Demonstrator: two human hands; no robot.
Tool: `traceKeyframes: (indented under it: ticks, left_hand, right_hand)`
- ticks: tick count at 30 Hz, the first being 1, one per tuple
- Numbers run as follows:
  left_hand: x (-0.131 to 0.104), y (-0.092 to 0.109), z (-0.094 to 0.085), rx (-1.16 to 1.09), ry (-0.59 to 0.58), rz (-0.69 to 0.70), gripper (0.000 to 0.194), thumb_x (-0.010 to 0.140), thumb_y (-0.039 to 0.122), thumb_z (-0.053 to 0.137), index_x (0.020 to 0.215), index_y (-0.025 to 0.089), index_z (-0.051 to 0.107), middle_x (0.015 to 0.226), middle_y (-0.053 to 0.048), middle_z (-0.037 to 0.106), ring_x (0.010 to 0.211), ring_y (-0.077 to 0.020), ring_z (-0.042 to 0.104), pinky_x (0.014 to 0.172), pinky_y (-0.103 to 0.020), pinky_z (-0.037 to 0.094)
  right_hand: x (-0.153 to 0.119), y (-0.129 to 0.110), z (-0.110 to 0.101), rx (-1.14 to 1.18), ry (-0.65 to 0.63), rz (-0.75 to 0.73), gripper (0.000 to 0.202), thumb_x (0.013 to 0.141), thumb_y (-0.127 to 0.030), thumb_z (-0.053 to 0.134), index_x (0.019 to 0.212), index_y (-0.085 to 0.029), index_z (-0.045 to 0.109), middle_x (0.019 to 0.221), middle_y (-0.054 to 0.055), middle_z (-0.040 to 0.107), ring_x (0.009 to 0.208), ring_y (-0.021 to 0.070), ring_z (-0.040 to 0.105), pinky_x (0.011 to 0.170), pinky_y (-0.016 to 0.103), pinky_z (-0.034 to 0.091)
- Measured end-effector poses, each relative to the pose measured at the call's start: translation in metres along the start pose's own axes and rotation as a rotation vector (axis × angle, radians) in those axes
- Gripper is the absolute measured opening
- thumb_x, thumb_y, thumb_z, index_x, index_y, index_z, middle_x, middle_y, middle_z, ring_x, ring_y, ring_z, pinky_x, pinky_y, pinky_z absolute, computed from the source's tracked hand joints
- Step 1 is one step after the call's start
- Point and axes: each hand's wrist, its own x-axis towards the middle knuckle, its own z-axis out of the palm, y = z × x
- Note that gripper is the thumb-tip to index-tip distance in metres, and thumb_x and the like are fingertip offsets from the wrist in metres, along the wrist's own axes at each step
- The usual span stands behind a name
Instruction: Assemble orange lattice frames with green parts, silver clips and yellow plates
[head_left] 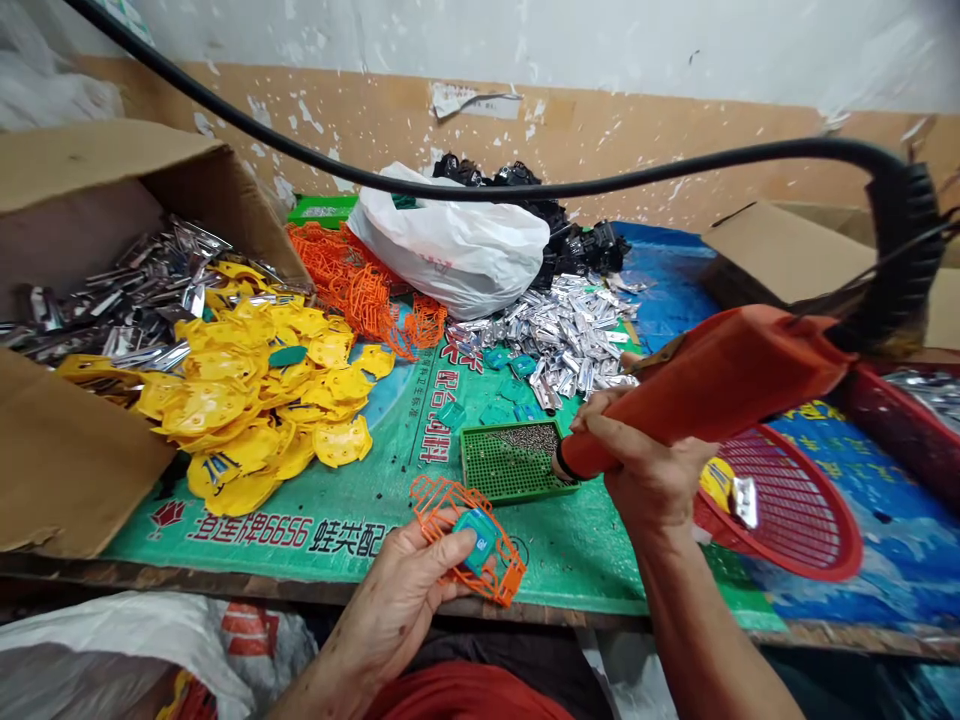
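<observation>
Near the table's front edge, my left hand [409,590] pinches an orange plastic lattice frame [504,582] with a teal plastic piece [480,538] lying on it under the thumb. My right hand [656,490] is wrapped round an orange-red power screwdriver [712,375], whose cable rises from its back end. The tool's tip points down at the right side of a green gridded tray [517,482] holding many small screws [529,437]. Whether the tip touches a screw I cannot tell.
A pile of yellow plastic parts [277,380] spills from a cardboard box [90,450] at left. Orange frames [349,280], a white plastic bag [450,245] and silver metal pieces [570,330] lie behind the tray. A red basket [810,510] stands right; a black cable [525,190] crosses overhead.
</observation>
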Motion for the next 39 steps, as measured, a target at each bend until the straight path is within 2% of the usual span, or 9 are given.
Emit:
traceKeyframes:
  ticks: [4, 8, 16, 20, 23, 27, 31, 35, 39]
  left_hand:
    - [0.001, 0.001, 0.001, -0.018, -0.003, 0.003, 0.025, 0.071, 0.031, 0.078, 0.092, 0.017, 0.072, 0.084, -0.007, 0.073, 0.073, -0.0192, 0.068, 0.071, -0.035, 0.057]
    - [0.001, 0.001, 0.001, -0.044, 0.016, -0.005, 0.028, 0.073, 0.029, 0.076, 0.096, 0.016, 0.07, 0.087, -0.007, 0.073, 0.069, -0.0177, 0.068, 0.07, -0.037, 0.058]
    - [0.0, -0.001, -0.001, -0.053, -0.006, 0.009, 0.027, 0.07, 0.022, 0.076, 0.095, 0.014, 0.069, 0.088, -0.008, 0.073, 0.073, -0.0198, 0.069, 0.07, -0.036, 0.058]
    - [0.001, -0.002, -0.001, -0.089, -0.021, 0.02, 0.026, 0.073, 0.021, 0.074, 0.098, 0.015, 0.069, 0.088, -0.006, 0.072, 0.074, -0.0198, 0.069, 0.072, -0.038, 0.058]
    - [0.001, -0.003, -0.003, -0.107, -0.035, 0.02, 0.023, 0.073, 0.02, 0.074, 0.095, 0.015, 0.07, 0.087, -0.005, 0.072, 0.072, -0.0187, 0.069, 0.072, -0.036, 0.058]
    - [0.0, -0.003, -0.008, -0.087, -0.065, 0.012, 0.025, 0.076, 0.022, 0.072, 0.099, 0.013, 0.069, 0.089, -0.008, 0.073, 0.078, -0.02, 0.069, 0.078, -0.039, 0.057]
    - [0.001, -0.005, -0.01, -0.084, -0.094, -0.002, 0.026, 0.077, 0.023, 0.071, 0.1, 0.012, 0.069, 0.09, -0.009, 0.073, 0.081, -0.0212, 0.068, 0.077, -0.037, 0.056]
    - [0.003, -0.006, -0.007, -0.093, -0.084, 0.0, 0.026, 0.078, 0.024, 0.071, 0.101, 0.012, 0.068, 0.091, -0.009, 0.072, 0.082, -0.0217, 0.068, 0.078, -0.04, 0.056]
    - [0.002, -0.006, -0.003, -0.103, -0.077, 0.014, 0.026, 0.077, 0.023, 0.071, 0.1, 0.012, 0.068, 0.091, -0.009, 0.072, 0.081, -0.021, 0.067, 0.077, -0.04, 0.056]
  right_hand:
    - [0.0, 0.0, 0.002, -0.01, 0.025, -0.007, 0.015, 0.057, -0.022, 0.079, 0.063, -0.018, 0.065, 0.063, -0.001, 0.064, 0.054, 0.0149, 0.058, 0.057, 0.034, 0.05]
    - [-0.002, -0.004, 0.008, 0.009, 0.068, -0.032, 0.017, 0.053, -0.015, 0.08, 0.061, -0.017, 0.065, 0.063, -0.002, 0.065, 0.053, 0.0144, 0.058, 0.054, 0.031, 0.049]
    - [-0.003, -0.005, 0.011, -0.037, 0.093, 0.018, 0.017, 0.052, -0.014, 0.08, 0.061, -0.017, 0.067, 0.063, -0.002, 0.065, 0.055, 0.0148, 0.059, 0.055, 0.031, 0.049]
    - [0.002, -0.02, 0.01, 0.062, 0.082, -0.006, 0.02, 0.053, -0.012, 0.079, 0.067, -0.019, 0.067, 0.062, -0.002, 0.064, 0.052, 0.0151, 0.057, 0.055, 0.032, 0.048]
    - [-0.003, -0.045, 0.009, 0.207, 0.012, -0.026, 0.026, 0.061, -0.01, 0.072, 0.084, -0.022, 0.069, 0.061, -0.003, 0.063, 0.053, 0.015, 0.057, 0.056, 0.032, 0.048]
    - [-0.026, -0.07, 0.005, 0.373, -0.195, 0.071, 0.037, 0.073, -0.016, 0.066, 0.109, -0.025, 0.064, 0.068, -0.001, 0.062, 0.061, 0.0162, 0.057, 0.058, 0.034, 0.053]
    - [-0.044, -0.073, 0.008, 0.472, -0.333, 0.073, 0.048, 0.072, -0.025, 0.075, 0.117, -0.025, 0.058, 0.074, -0.001, 0.064, 0.065, 0.0152, 0.058, 0.063, 0.033, 0.055]
    - [-0.05, -0.07, 0.012, 0.505, -0.365, 0.061, 0.05, 0.074, -0.027, 0.074, 0.121, -0.024, 0.056, 0.075, -0.001, 0.064, 0.065, 0.0147, 0.059, 0.066, 0.033, 0.055]
    - [-0.052, -0.071, 0.011, 0.504, -0.4, 0.11, 0.049, 0.076, -0.025, 0.072, 0.122, -0.025, 0.055, 0.078, 0.0, 0.063, 0.069, 0.0151, 0.06, 0.07, 0.033, 0.055]
